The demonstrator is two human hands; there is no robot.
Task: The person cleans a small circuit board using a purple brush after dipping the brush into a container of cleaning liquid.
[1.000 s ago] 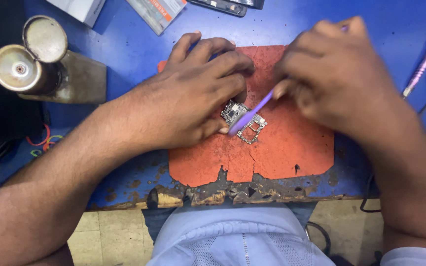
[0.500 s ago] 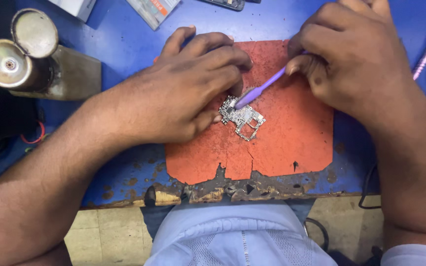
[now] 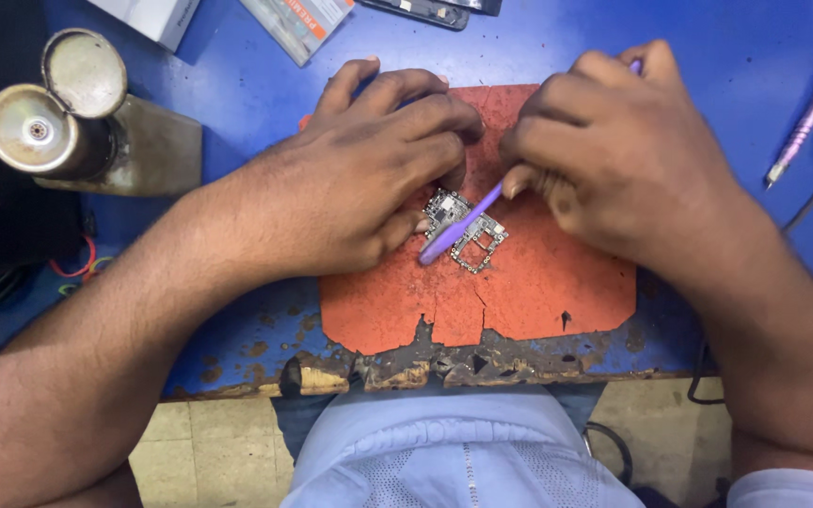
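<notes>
Two hands at work: both of mine meet over a small circuit board [image 3: 468,232] in the middle of the view, seen from above.
Board position: it lies flat on a worn orange mat [image 3: 538,292], near the mat's centre, on a blue bench [image 3: 237,85] whose near edge is chipped and burnt.
Left hand: my left hand [image 3: 359,179] comes in from the left, fingers curled down — the thumb and fingertips press on the board's left end, pinning it to the mat.
Right hand: my right hand [image 3: 613,160] comes from the right, closed in a pinch on a slim purple tool [image 3: 458,226].
Tool line: its long axis slants from upper right, where my fingers hold it, down to lower left; the tip rests on the board, just beside my left thumb.
Key relation: the board sits between the hands, a little nearer the left, which touches it directly — the right reaches it only through the tool.
Board axis: it seems to run upper left to lower right, so the tool crosses it; parts are too small to tell.
Around: two round metal canisters [image 3: 49,113] stand well apart at far left; a second purple tool [image 3: 806,118] lies at far right.
</notes>
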